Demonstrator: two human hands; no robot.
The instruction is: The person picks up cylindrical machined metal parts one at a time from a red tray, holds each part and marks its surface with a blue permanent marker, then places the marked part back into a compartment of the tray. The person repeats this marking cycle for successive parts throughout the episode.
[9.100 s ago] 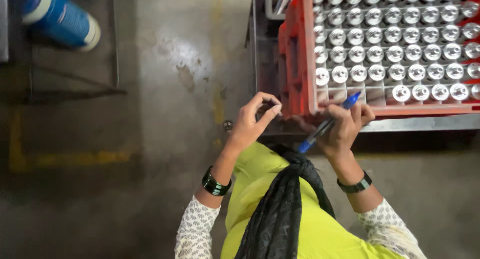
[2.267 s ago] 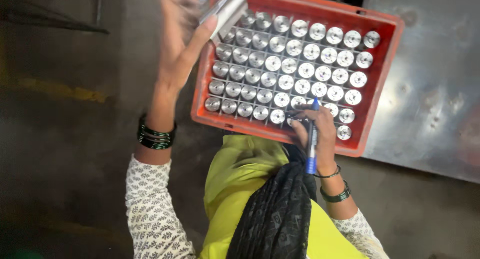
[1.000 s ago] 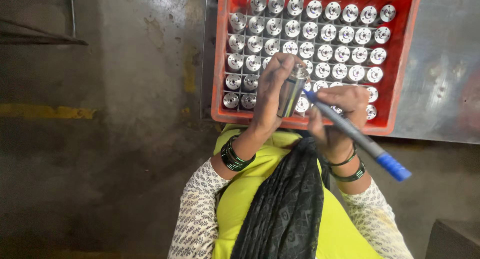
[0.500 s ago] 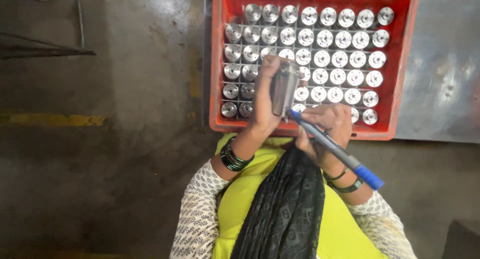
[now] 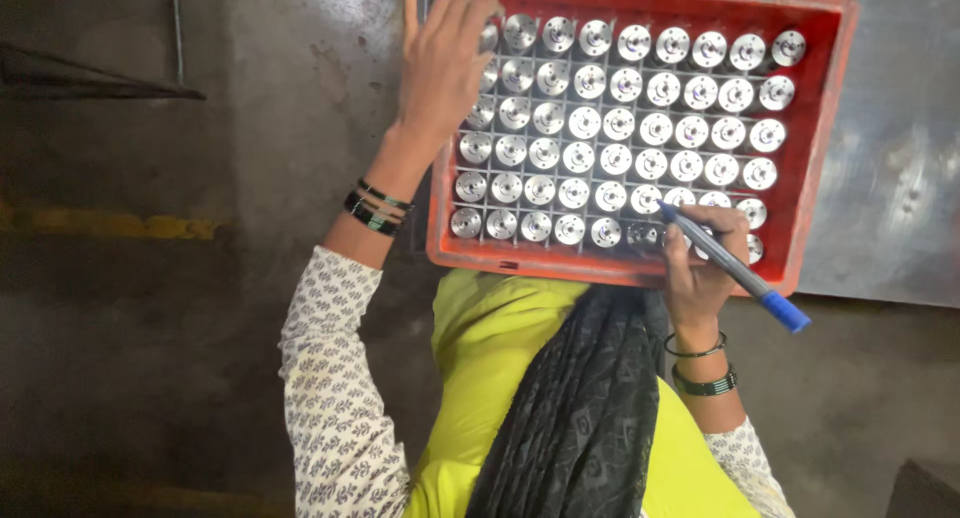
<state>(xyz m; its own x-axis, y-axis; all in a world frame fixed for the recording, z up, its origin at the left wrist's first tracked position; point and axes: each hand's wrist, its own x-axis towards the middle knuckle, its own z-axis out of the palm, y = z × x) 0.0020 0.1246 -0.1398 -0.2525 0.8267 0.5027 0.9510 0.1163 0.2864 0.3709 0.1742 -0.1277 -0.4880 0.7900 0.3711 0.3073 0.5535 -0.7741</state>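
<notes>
A red plastic crate [image 5: 815, 158] holds several rows of round, shiny metal cylinders [image 5: 620, 123], each standing in its own grid cell. My left hand [image 5: 440, 63] reaches over the crate's far left corner. Its fingers curl down around a metal cylinder [image 5: 490, 36] at the corner cell, and the hand mostly hides it. My right hand [image 5: 700, 263] rests on the crate's near right edge and holds a blue marker pen [image 5: 735, 268]. The pen tip touches a cylinder in the nearest rows.
The crate sits on a grey metal surface [image 5: 900, 208] that extends to the right. A dark concrete floor [image 5: 150, 328] with a faded yellow line [image 5: 110, 223] lies on the left. My yellow top and black scarf [image 5: 580, 408] fill the bottom middle.
My left hand carried the metal cylinder from in front of my right hand to the crate's far left corner. My right hand lowered the marker tip onto the near rows.
</notes>
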